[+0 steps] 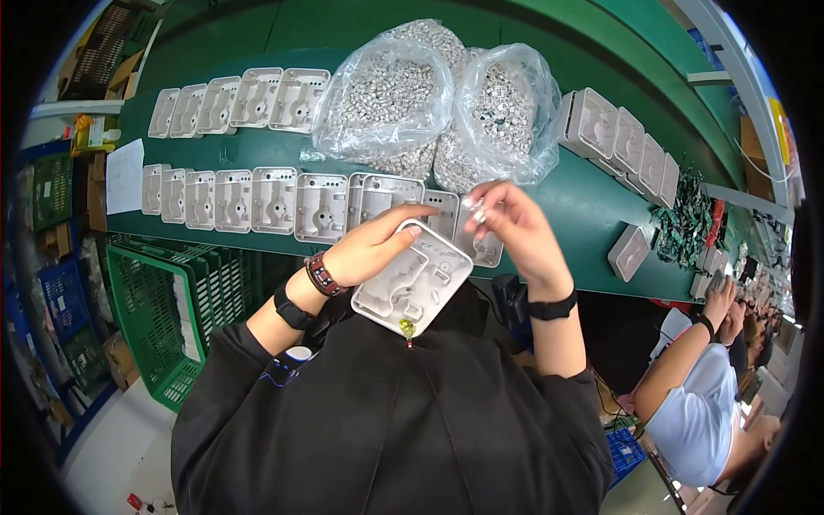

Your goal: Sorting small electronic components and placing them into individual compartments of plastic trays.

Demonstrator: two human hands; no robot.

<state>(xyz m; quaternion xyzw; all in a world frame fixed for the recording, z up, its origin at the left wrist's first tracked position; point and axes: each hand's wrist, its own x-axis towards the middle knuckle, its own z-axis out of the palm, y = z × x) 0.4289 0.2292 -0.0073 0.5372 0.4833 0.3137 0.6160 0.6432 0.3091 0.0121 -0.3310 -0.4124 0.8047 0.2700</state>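
Note:
My left hand (375, 244) grips the upper left edge of a light grey plastic housing (415, 287), held tilted in front of my chest. Its open side faces up, showing moulded ribs, posts and a rounded recess. To the right of it, my right hand (520, 230) is raised with thumb and fingers pinched around a small shiny whitish part (476, 210); its exact kind is too small to make out. Beyond my hands, two clear plastic bags (382, 81) (549, 103) hold heaps of small silvery-white parts (500, 112).
Two rows of similar housings (232, 202) line the left of the green table (343, 163). Stacked housings (598, 124) and a pile of dark green pieces (682, 215) lie right. A green crate (154, 322) stands lower left. Another person (695, 412) works at the right.

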